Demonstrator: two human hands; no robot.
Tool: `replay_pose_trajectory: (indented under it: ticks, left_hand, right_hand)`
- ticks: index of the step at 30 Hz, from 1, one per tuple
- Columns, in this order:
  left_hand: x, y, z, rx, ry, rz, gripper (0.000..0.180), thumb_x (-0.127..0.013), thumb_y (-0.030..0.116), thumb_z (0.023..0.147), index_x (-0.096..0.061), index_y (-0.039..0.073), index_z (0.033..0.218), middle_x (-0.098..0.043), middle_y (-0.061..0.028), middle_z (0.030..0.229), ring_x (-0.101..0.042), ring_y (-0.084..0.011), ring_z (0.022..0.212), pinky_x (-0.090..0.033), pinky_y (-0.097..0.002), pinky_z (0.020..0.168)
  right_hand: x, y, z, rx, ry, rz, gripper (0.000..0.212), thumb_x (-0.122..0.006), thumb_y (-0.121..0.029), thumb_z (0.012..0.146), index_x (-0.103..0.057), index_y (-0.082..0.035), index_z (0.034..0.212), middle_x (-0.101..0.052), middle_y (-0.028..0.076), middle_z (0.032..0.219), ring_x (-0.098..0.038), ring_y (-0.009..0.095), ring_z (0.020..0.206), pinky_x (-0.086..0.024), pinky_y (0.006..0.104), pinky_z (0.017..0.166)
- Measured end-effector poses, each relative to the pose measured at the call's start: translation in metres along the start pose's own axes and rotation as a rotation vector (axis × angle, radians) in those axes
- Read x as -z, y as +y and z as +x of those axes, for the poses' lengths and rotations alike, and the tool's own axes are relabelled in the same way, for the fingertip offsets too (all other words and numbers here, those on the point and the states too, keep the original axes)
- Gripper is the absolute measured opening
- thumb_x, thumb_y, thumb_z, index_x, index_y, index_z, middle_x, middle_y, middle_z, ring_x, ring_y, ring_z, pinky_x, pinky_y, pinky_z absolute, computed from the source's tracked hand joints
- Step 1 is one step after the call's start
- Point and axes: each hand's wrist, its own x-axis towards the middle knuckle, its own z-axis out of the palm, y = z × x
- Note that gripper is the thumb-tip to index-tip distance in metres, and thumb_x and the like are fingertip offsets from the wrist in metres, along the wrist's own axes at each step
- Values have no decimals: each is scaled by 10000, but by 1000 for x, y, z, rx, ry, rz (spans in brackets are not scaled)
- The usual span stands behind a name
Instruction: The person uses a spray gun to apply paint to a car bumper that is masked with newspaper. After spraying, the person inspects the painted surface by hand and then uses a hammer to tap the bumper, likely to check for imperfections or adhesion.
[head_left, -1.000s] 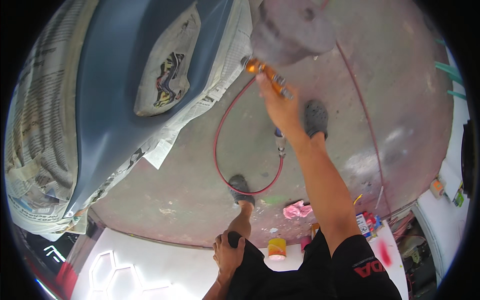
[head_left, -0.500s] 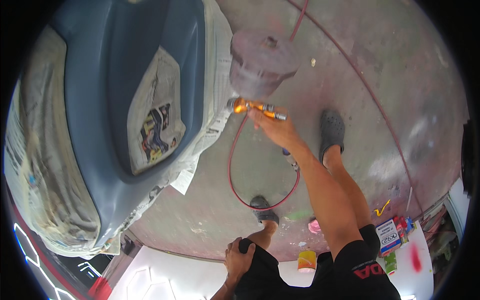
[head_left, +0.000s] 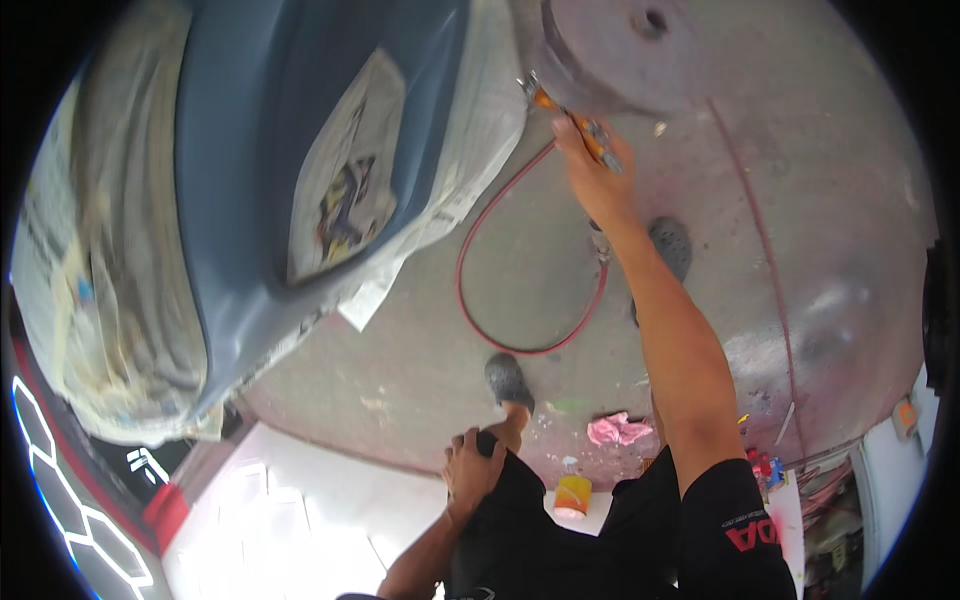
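My right hand (head_left: 598, 165) is closed round an orange and silver spray gun (head_left: 578, 128). The gun's silver nozzle end points toward the papered edge of a large blue-grey car body part (head_left: 240, 190). Newspaper masking (head_left: 350, 180) covers an opening in that part, and more masking paper (head_left: 490, 110) runs along its near right edge. From below the gun a red air hose (head_left: 462, 255) loops down to a metal coupling near my right forearm. My left hand (head_left: 470, 468) rests over my left knee, fingers draped on it, holding no tool.
A round, dusty grey-purple stand or base (head_left: 610, 50) stands beyond the gun. More hose (head_left: 760, 230) crosses the floor at right. A pink crumpled cloth (head_left: 618, 429) and a yellow cup (head_left: 572, 495) lie near my legs. Plastic sheeting (head_left: 140, 230) wraps the part's left side.
The spray gun in my right hand has moved farther away and to the right, its nozzle tilting up. The view has shifted too. My left hand stays on my knee.
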Motion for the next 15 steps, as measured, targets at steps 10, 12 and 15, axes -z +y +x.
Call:
replay_pose_trajectory:
  ticks: [10, 12, 15]
  left_hand:
    - [-13, -78, -24, -90, -11, -6, 678, -753, 467, 917, -609, 126, 1484, -620, -215, 1436, -585, -477, 1327, -525, -624, 1061]
    - [-15, -93, -25, -130, -5, -30, 681, -753, 464, 914, -610, 128, 1489, -624, -209, 1432, -588, -469, 1327, -526, -621, 1064]
    - [-17, -113, -35, -114, -23, -56, 634, -750, 447, 915, -634, 137, 1456, -641, -211, 1409, -586, -467, 1351, -506, -623, 1100]
  right_hand:
    - [-53, 107, -247, -175, -362, 52, 241, -766, -247, 1038, -789, -34, 1148, -724, -19, 844, -610, 63, 822, -492, 289, 741]
    - [-59, 98, -268, -151, -287, 36, 245, -766, -260, 1042, -790, -36, 1138, -710, -32, 857, -600, 49, 838, -477, 270, 739]
    - [-56, 65, -285, -382, -243, -70, 245, -778, -257, 1050, -787, -46, 1175, -761, -38, 1004, -655, 55, 885, -522, 255, 775]
